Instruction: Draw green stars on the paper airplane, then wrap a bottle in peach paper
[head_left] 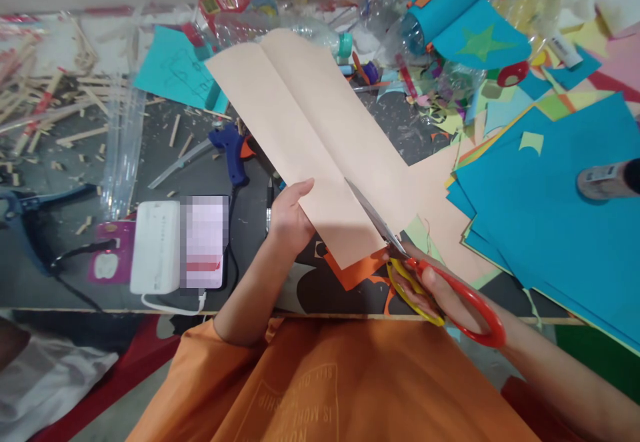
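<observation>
My left hand (289,215) pinches the near left edge of a long peach paper sheet (305,129) with a lengthwise fold, held up over the table. My right hand (434,289) grips scissors (400,249) with red and yellow handles; the metal blades lie against the sheet's near right edge, slightly apart. An orange paper scrap (357,270) lies under the sheet's near end.
A stack of blue paper sheets (560,215) fills the right. A blue glue gun (231,152), a white power bank (154,245) and a phone (205,242) lie at left. Plastic bottles (300,29), wooden sticks (45,102) and coloured scraps crowd the back.
</observation>
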### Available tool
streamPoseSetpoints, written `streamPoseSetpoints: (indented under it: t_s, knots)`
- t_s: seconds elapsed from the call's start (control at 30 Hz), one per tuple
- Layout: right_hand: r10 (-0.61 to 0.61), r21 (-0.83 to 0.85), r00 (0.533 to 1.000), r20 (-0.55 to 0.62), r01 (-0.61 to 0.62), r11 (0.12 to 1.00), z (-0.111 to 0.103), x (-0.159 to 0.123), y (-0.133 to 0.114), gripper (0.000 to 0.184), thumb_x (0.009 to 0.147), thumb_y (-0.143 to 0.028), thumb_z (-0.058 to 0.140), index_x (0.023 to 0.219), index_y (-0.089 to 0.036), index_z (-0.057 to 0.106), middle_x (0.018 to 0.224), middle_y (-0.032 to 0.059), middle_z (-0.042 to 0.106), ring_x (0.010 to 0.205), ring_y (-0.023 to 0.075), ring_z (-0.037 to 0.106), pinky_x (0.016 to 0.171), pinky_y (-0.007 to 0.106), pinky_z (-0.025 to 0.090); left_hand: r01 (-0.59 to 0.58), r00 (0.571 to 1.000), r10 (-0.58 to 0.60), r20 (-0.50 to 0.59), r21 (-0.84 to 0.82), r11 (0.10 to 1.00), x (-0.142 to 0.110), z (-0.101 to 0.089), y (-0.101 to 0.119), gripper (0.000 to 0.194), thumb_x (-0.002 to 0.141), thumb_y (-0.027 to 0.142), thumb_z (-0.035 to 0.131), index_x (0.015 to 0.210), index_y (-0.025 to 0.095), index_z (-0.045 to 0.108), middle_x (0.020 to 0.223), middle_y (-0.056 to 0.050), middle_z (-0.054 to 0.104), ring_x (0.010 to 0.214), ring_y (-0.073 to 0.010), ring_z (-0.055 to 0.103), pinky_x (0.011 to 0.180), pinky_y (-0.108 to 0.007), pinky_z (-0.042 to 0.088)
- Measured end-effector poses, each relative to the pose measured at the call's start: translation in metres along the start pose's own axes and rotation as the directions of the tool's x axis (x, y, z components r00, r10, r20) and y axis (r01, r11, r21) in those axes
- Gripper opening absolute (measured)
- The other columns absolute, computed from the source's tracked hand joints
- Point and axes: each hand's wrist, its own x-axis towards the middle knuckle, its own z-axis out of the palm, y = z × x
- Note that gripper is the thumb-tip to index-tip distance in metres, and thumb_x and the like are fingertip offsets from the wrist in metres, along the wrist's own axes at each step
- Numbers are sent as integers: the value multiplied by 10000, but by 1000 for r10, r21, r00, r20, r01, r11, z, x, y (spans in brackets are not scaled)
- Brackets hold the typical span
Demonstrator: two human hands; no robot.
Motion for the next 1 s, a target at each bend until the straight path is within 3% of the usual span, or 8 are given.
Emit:
streamPoseSetpoints:
  t_s: [0.3,0.5,0.7,0.8,1.0]
  knots:
    - [65,35,996,-59,-63,997,-1,-2,16,725,851,-833,449,1243,-222,450,614,-104,281,453,53,183,391,200,158,-65,997,62,52,66,996,2,-3,-2,266,798,161,511,967,127,713,903,-85,789,1234,-294,666,1052,-411,562]
    - [116,45,989,-86,-113,993,1,-1,18,696,835,-825,496,1198,-233,464,575,-123,230,435,53,178,392,196,158,-38,999,38,17,19,999,3,-3,-2,281,793,136,505,991,114,704,934,-94,784,1244,-296,658,1054,-406,559]
    - [22,-65,994,-107,-29,997,1,-8,7,660,881,-806,433,1212,-237,490,608,-86,318,467,73,236,417,231,213,-95,990,95,104,-6,995,6,-6,-3,316,794,154,521,1043,135,714,961,-80,790,1282,-287,632,1061,-386,551]
    - [-17,-87,998,-61,12,996,-1,-14,2,677,879,-815,411,1225,-243,511,657,-58,371,495,87,267,447,258,264,-87,994,88,66,-14,996,6,-6,-3,261,791,142,529,970,145,719,920,-81,788,1291,-273,626,1055,-364,550]
    - [17,-45,1000,-24,-18,999,-8,-21,4,744,869,-836,384,1318,-253,493,757,-35,436,517,78,266,447,244,254,-28,999,28,40,-15,1000,3,-3,-2,194,784,139,523,846,137,707,897,-94,782,1228,-278,665,1020,-366,572]
